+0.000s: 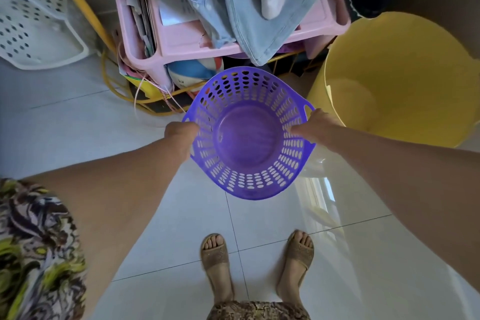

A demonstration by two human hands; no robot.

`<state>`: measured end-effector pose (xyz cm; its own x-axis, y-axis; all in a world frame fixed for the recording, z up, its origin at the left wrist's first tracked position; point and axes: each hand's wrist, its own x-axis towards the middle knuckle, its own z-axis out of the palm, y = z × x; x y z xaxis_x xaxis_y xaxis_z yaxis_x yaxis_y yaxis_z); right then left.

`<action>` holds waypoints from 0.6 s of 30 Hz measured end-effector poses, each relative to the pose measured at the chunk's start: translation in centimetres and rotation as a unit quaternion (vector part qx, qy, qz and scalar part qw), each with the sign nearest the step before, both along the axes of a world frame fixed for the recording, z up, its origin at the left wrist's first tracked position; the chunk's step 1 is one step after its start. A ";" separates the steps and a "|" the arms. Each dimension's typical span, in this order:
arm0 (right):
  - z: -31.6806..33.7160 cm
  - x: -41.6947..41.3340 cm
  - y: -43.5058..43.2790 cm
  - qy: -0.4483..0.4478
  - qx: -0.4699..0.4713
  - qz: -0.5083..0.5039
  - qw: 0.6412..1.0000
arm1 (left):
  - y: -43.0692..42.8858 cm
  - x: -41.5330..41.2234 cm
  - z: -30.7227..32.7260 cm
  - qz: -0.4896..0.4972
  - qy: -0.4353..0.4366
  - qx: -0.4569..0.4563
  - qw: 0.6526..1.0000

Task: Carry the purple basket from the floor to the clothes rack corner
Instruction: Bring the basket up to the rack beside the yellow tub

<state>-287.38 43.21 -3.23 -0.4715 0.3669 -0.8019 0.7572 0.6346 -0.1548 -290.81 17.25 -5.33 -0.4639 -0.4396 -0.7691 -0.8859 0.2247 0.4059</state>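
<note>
The purple basket is round, perforated and empty, and it hangs above the tiled floor in the middle of the view. My left hand grips its left rim and my right hand grips its right rim by the handle slot. Just beyond the basket stands the clothes rack, with yellow tubes, hung with pale blue denim clothes.
A pink plastic shelf unit with papers and a ball under it sits behind the basket. A large yellow bucket stands at the right, a white perforated basket at the far left. My sandalled feet are on pale tiles below.
</note>
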 end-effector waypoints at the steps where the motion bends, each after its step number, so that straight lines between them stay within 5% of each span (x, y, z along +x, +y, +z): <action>1: -0.2 -0.2 0.0 0.002 0.005 -0.001 1.000 | -0.1 -0.1 -0.2 0.005 0.004 0.008 1.000; 7: -1.1 -1.0 0.2 0.014 0.073 0.000 0.997 | -0.7 -0.7 -1.7 0.024 0.014 0.029 0.999; 18: -1.2 -0.6 0.6 -0.012 0.062 0.076 0.995 | 0.0 -0.5 -2.4 -0.009 0.031 0.000 0.999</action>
<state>-287.94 43.85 -4.43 -0.5098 0.3893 -0.7672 0.6539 0.7548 -0.0515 -291.33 17.24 -7.69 -0.5183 -0.4305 -0.7390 -0.8550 0.2392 0.4602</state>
